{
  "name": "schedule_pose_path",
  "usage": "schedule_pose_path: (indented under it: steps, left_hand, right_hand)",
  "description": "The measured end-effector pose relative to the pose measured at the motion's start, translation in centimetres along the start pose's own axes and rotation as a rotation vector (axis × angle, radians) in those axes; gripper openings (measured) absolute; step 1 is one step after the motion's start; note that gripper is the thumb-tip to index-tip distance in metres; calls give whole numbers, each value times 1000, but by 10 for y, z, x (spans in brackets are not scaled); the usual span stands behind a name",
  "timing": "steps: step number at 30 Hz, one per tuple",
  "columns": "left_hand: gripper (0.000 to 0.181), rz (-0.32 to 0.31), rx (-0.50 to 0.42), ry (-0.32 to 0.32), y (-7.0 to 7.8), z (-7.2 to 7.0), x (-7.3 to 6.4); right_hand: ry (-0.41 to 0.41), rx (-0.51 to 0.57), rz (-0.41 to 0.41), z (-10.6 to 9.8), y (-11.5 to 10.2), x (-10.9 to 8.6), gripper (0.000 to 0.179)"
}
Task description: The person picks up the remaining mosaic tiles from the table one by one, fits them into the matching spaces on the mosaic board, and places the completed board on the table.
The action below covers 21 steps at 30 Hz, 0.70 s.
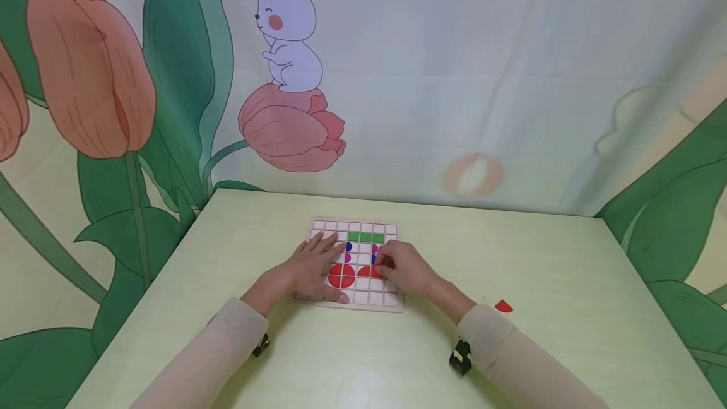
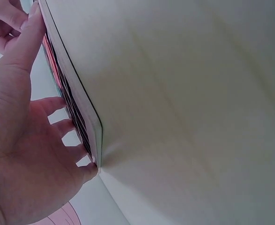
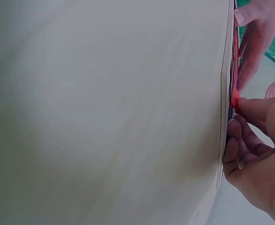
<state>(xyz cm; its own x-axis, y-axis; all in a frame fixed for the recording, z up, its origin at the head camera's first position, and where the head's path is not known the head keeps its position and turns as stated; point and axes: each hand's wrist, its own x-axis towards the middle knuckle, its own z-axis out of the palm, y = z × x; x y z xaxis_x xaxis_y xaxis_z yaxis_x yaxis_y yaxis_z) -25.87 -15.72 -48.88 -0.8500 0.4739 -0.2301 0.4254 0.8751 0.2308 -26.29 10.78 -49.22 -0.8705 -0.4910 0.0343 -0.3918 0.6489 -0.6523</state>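
A square pale board [image 1: 363,308] with a grid of small cells lies flat on the table. My left hand [image 1: 313,268] is spread across its left side, the thumb along the near part and the other fingers reaching toward the far rows. At the board's right side my right hand [image 1: 407,268] pinches a red piece [image 3: 235,97] low over the grid, between thumb and fingers. Beside the left hand is a full red circle [image 1: 341,276] of quarter pieces, and a red half circle [image 1: 366,272] shows by the right fingertips. A green strip [image 1: 365,237] crosses a far row.
One loose red quarter piece [image 1: 503,306] lies on the table [image 1: 545,257] to the right, beyond the right forearm. Small blue and magenta half rounds [image 1: 348,252] sit in the grid between the hands. Behind the table's far edge hangs a printed curtain [image 1: 414,93].
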Motion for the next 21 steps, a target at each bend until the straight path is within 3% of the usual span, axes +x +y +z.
schedule_pose_path:
  steps: [13, 21]
  left_hand:
    - [121, -5, 5, -8, -1, 0, 0]
    - [121, -4, 3, 3, 1, 0, 0]
  right_hand:
    - [-11, -10, 23, 0, 0, 1, 10]
    - [-79, 0, -17, -25, 1, -13, 5]
